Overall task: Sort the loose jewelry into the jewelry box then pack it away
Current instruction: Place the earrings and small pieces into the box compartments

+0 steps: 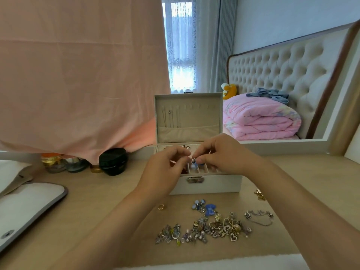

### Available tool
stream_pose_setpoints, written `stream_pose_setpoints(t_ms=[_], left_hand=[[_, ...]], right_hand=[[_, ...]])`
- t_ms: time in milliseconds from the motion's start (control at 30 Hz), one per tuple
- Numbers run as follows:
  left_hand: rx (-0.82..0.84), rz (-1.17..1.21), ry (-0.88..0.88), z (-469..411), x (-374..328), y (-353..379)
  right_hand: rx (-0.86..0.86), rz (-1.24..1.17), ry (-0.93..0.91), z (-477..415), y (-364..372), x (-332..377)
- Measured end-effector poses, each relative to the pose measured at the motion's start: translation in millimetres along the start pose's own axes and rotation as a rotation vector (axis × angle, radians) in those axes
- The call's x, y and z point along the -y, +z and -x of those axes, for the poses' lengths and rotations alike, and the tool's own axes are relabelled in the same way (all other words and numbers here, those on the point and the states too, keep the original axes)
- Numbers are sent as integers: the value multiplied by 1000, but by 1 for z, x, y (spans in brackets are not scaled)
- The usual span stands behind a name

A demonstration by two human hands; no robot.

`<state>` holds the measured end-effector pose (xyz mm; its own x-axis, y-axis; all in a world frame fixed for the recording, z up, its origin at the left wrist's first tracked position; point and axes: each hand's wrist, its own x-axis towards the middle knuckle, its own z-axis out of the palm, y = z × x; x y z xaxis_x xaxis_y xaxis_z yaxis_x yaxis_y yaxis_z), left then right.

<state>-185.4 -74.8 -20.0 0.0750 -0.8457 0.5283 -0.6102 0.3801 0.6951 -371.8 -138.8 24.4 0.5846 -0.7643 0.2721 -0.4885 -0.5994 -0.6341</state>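
At frame centre, the left hand (pixel 167 164) and right hand (pixel 216 154) pinch a small blue piece (pixel 194 161) between their fingertips. It sits directly above the jewelry box's (pixel 210 185) narrow front slots.

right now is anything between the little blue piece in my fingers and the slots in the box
Nothing visible. The lid stands open, and the left hand and right hand pinch the blue piece over the front slots of the box. Those slots are uncovered.
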Motion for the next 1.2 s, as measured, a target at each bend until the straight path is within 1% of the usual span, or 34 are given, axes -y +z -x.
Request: stream_pose_setpoints(t_ms=[67,133,200,300,467,600,667,733,800,900,1033,1133,1200], left_hand=[[25,-199,92,1,8,-4],[47,-340,149,3,14,-10],[99,-418,197,5,17,-13],[159,-495,292,7,20,-11],[219,-554,329,10,24,-9],[258,-568,346,13,22,-8],[226,-526,335,13,21,-7],[167,-449,295,13,21,-7],[136,-420,257,13,22,-6],[144,-443,265,15,23,-6],[183,-487,289,17,22,-6],[229,-552,302,18,23,-6],[238,-560,300,18,23,-6]], right_hand=[[-6,97,8,-2,2,-4],[-4,200,-22,-4,7,-6],[16,284,-55,-5,12,-7],[11,340,-92,-6,16,-7],[-41,402,-143,-7,19,-9],[-40,362,-151,-7,13,-9],[-7,374,-165,-7,14,-9],[32,398,-187,-8,20,-9],[49,413,-201,-9,26,-10],[31,362,-136,-9,28,-12],[4,148,-6,-6,23,-13],[60,131,67,-4,21,-13],[48,133,65,-4,24,-13]])
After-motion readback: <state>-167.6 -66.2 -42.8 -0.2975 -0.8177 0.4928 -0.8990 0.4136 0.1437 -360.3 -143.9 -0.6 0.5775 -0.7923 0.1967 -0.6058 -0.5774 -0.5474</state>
